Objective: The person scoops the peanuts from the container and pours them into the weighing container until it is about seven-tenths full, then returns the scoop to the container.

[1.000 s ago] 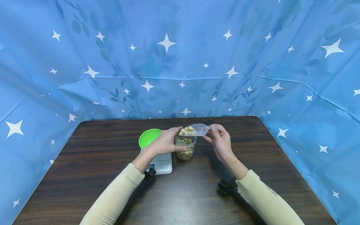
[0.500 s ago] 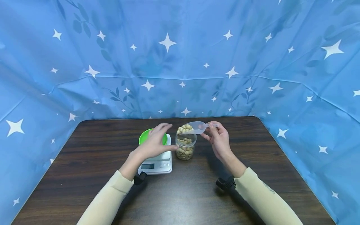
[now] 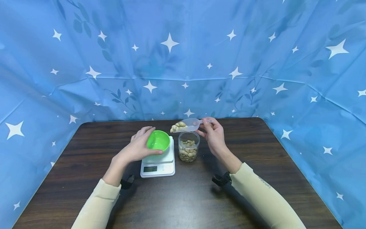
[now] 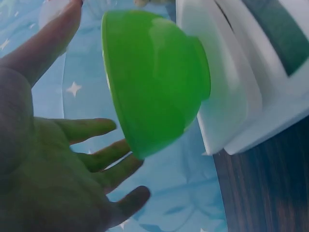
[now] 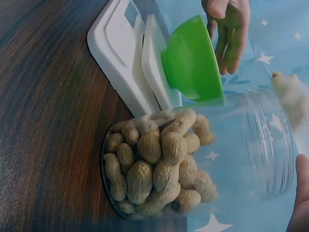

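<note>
My right hand (image 3: 215, 137) pinches the handle of a clear plastic scoop (image 3: 193, 123). Peanuts (image 3: 178, 127) lie in the scoop's front end, which is above and left of the jar's mouth, toward the bowl. A clear jar (image 3: 189, 136), partly filled with unshelled peanuts (image 5: 164, 164), stands uncovered on the table. Left of it, a green bowl (image 3: 159, 141) sits on a white kitchen scale (image 3: 165, 171). My left hand (image 3: 135, 148) is at the bowl's left side with fingers and thumb spread about its rim; the left wrist view (image 4: 149, 82) cannot settle whether they touch it.
The dark wooden table (image 3: 183, 200) reaches back to a blue curtain (image 3: 183, 63) with white stars. The scale's display (image 3: 150, 169) faces the near side; its digits are too small to read. Scale and jar stand close together.
My left hand has left the jar's side and moved left to the green bowl. My right hand has lifted the loaded scoop slightly and carried it left, past the jar's mouth.
</note>
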{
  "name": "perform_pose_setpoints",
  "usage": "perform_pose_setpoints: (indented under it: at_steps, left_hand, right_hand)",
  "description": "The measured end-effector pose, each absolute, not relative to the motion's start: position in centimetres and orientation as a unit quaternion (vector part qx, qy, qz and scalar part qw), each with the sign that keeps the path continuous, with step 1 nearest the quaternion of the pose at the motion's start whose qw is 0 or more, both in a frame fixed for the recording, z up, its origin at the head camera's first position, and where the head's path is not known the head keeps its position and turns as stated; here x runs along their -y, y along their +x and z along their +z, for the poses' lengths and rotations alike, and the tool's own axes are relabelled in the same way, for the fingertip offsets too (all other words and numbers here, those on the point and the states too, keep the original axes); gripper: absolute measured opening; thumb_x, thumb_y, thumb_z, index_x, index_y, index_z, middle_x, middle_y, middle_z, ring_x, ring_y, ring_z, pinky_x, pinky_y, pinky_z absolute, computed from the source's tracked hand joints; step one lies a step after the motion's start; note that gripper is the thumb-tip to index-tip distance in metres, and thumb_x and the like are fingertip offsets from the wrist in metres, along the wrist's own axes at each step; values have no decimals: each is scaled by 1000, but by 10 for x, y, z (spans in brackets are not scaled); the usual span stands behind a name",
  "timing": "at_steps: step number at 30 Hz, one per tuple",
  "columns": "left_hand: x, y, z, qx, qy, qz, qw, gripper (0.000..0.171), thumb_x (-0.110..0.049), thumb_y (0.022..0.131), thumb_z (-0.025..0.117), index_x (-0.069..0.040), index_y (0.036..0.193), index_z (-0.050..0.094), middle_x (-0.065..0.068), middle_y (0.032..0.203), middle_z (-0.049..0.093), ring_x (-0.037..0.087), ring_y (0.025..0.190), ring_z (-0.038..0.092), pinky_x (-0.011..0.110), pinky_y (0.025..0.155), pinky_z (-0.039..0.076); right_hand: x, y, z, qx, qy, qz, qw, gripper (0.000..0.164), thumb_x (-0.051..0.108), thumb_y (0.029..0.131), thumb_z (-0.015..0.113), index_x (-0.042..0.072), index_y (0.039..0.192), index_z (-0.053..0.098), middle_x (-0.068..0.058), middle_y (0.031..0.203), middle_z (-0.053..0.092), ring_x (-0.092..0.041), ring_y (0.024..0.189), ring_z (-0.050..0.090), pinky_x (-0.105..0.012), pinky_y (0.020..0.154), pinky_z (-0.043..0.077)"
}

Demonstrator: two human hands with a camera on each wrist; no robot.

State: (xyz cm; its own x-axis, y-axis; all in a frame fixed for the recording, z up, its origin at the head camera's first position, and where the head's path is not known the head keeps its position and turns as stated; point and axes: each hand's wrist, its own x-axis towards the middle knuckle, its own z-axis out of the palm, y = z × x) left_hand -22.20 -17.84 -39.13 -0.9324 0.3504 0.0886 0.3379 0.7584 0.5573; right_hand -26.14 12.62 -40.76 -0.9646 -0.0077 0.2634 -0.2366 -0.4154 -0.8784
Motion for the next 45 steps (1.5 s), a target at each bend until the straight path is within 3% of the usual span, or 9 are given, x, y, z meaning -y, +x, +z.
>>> perform_pose_setpoints:
  at_steps: [10,17,23,35,45]
  left_hand:
    - [198,-222,-395,-944,152,287,66,118,-52,76,86,7,158,25,28,153,36,48,134,40,75,104,29]
    - [203,-228,-405,-932,166,312,77,112,-47,75,89,6,155,31,22,134,50,35,116,54,54,93,49]
    - [201,-230,-406,-930,173,318,72,108,-45,75,90,7,153,35,22,133,52,33,114,52,51,94,49]
    - [196,-230,-406,-927,167,327,75,106,-42,76,91,5,153,36,21,135,51,33,117,51,54,99,47]
    - [198,-228,-408,-930,160,323,73,115,-45,77,90,8,157,27,25,141,47,36,121,52,56,102,45]
  right_hand:
    - [-109,-264,-404,589,129,796,47,28,17,107,57,-9,117,56,-10,106,67,-18,99,69,-40,87,58]
    - [-99,-266,-398,633,129,763,33,27,13,108,55,-11,122,56,-16,111,64,-20,102,68,-38,86,58]
    - [-96,-267,-395,671,150,726,33,31,14,107,56,-13,123,55,-24,114,63,-26,106,66,-38,85,59]
    - [-105,-266,-386,680,204,703,44,27,10,107,55,-13,122,55,-26,116,61,-33,111,65,-39,86,59]
    - [-126,-264,-377,688,230,686,55,28,12,108,54,-11,123,55,-25,119,60,-28,112,65,-43,90,57]
